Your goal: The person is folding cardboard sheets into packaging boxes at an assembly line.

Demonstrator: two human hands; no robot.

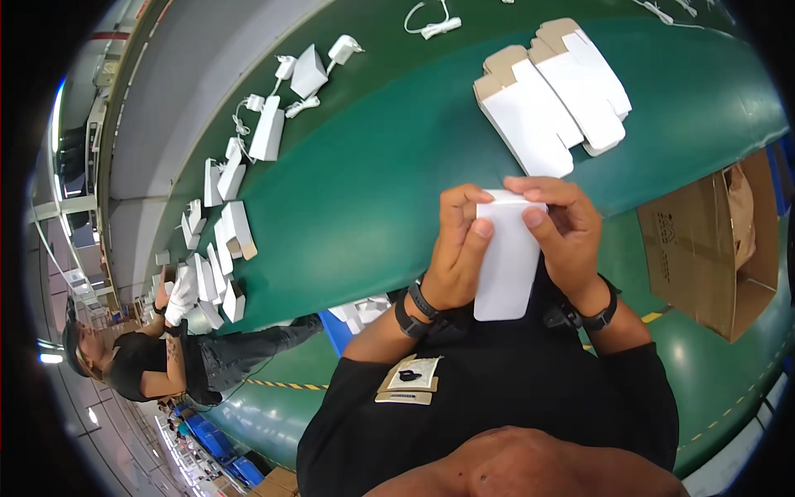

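Note:
A slim white carton [507, 269] is held upright in front of my chest, over the table's near edge. My left hand [455, 253] grips its upper left side, thumb on the front face. On the upper right side, my right hand [571, 236] has its thumb on the front and its fingers bent over the top end. Both hands meet at that top end, where a flap or edge shows between the fingers. Beyond them lie two stacks of flattened white cartons [530, 116] with brown insides showing, side by side on the green table [373, 182].
White plug chargers [344, 50] with cables and small white cartons [267, 128] line the table's far left. Another person [166, 356] stands at the left end, white item in hand. A large brown cardboard box [687, 248] stands at right. Left of me is a blue bin [336, 331].

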